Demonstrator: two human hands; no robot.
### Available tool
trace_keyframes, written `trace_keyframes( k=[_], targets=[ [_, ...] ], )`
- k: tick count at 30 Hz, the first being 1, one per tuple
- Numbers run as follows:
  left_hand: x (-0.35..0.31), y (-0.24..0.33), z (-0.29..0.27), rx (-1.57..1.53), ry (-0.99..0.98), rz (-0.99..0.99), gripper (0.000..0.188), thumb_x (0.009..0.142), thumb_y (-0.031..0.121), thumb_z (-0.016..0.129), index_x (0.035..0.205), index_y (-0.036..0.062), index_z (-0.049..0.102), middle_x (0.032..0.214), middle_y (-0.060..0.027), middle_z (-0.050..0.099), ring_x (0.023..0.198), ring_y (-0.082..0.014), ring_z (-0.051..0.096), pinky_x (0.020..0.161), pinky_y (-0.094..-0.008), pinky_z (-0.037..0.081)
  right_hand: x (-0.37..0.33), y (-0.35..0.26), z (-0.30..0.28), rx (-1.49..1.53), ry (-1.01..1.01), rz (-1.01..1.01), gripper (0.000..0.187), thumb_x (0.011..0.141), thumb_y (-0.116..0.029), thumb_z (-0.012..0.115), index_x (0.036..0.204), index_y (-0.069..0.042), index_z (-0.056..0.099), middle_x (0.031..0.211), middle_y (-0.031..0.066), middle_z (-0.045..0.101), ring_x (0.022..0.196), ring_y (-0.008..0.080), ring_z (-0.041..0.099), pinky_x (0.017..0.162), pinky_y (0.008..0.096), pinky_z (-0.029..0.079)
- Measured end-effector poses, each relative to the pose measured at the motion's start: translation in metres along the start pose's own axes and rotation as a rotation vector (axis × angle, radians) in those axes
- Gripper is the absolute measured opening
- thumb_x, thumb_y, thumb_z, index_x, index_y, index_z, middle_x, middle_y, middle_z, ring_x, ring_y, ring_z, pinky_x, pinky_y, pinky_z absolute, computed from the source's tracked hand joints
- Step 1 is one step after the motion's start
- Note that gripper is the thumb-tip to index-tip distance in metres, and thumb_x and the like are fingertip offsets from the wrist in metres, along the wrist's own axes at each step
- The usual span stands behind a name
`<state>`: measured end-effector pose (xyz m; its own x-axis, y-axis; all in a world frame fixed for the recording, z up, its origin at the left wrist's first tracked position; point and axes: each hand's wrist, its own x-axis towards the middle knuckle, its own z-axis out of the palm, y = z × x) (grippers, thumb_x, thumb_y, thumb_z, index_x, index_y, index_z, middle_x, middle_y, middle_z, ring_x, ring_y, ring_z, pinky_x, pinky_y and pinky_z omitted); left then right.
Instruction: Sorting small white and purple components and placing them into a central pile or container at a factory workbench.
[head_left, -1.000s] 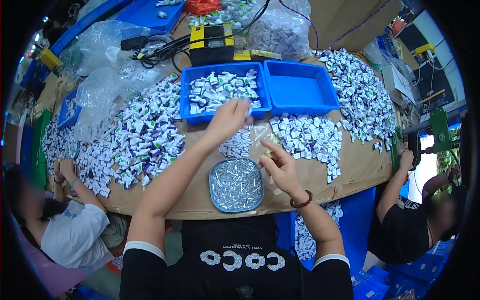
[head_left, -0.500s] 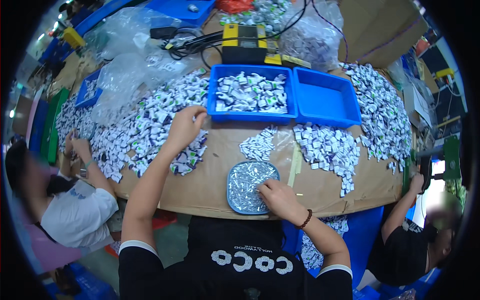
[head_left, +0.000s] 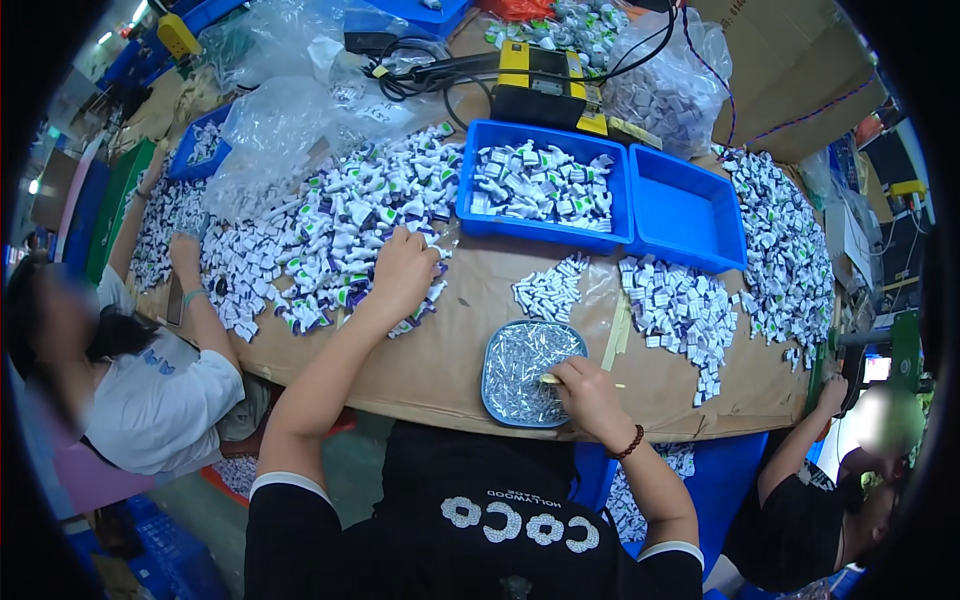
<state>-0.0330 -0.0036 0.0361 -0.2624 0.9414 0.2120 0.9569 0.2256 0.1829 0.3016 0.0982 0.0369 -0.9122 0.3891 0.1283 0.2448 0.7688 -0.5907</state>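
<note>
My left hand (head_left: 403, 275) is at the right edge of a large heap of white plastic parts (head_left: 370, 205) with purple and green bits, its fingers curled down. What its fingertips hold, if anything, is hidden. My right hand (head_left: 592, 393) is over the right side of a blue-rimmed tray (head_left: 487, 393) filled with small shiny metal pins (head_left: 525, 365). Its thumb and fingers pinch a thin yellowish stick (head_left: 550, 379), one end of which shows past the knuckles. Beyond the tray lies a small pile of slim white pieces (head_left: 550, 290).
A blue bin (head_left: 545, 236) with white parts adjoins another blue bin (head_left: 690, 222). More white pieces (head_left: 680, 310) lie to the right. Behind stand a yellow-black device (head_left: 540, 85) with cables and plastic bags (head_left: 665, 90). Co-workers sit at left (head_left: 150, 400) and right (head_left: 810, 520).
The whole view has shifted, so things sit farther right. My left hand has turned palm-down over the heap's edge. More of the yellowish stick shows. The left co-worker's one arm now reaches farther out.
</note>
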Motion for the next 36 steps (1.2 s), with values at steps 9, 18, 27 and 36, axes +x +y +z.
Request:
trace_keyframes(
  k=[9, 18, 27, 36],
  targets=[
    [-0.010, 0.007, -0.017, -1.050, 0.240, -0.418, 0.010, 0.090, 0.010, 0.056, 0.094, 0.0024, 0.052, 0.097, -0.0126, 0.060, 0.086, -0.0260, 0.062, 0.074, -0.0341, 0.051, 0.008, -0.007, -0.013, 0.384, 0.010, 0.288, 0.007, 0.088, -0.009, 0.062, 0.089, -0.004, 0.058, 0.073, 0.0099, 0.064, 0.056, 0.0216, 0.060, 0.052, 0.0328, 0.048],
    [-0.025, 0.093, 0.004, -2.175, 0.000, -0.752, 0.020, 0.100, 0.022, 0.048, 0.111, 0.0051, 0.050, 0.107, -0.0116, 0.060, 0.083, -0.0117, 0.057, 0.071, -0.0236, 0.048, 0.017, -0.010, -0.022, 1.010, 0.029, 0.589, 0.010, 0.093, -0.008, 0.058, 0.098, 0.001, 0.059, 0.074, 0.0054, 0.065, 0.053, 0.0045, 0.050, 0.048, 0.0201, 0.042],
    [-0.031, 0.146, -0.007, -2.066, -0.143, -0.688, 0.029, 0.092, 0.006, 0.058, 0.119, 0.0006, 0.050, 0.099, -0.0052, 0.059, 0.083, -0.0093, 0.056, 0.074, -0.0216, 0.047, 0.024, -0.028, -0.031, 1.123, 0.073, 0.537, 0.016, 0.092, -0.004, 0.058, 0.104, 0.006, 0.062, 0.088, 0.0076, 0.069, 0.067, 0.0074, 0.059, 0.062, 0.0205, 0.047],
    [-0.037, 0.156, -0.011, -2.002, -0.195, -0.576, 0.025, 0.091, 0.006, 0.061, 0.114, 0.0001, 0.053, 0.102, -0.0054, 0.060, 0.091, -0.0082, 0.058, 0.081, -0.0217, 0.048, 0.028, -0.038, -0.022, 0.941, 0.297, 0.524, 0.009, 0.088, -0.004, 0.064, 0.095, 0.000, 0.067, 0.077, 0.0021, 0.067, 0.059, 0.0048, 0.056, 0.051, 0.0195, 0.044]
  ],
)
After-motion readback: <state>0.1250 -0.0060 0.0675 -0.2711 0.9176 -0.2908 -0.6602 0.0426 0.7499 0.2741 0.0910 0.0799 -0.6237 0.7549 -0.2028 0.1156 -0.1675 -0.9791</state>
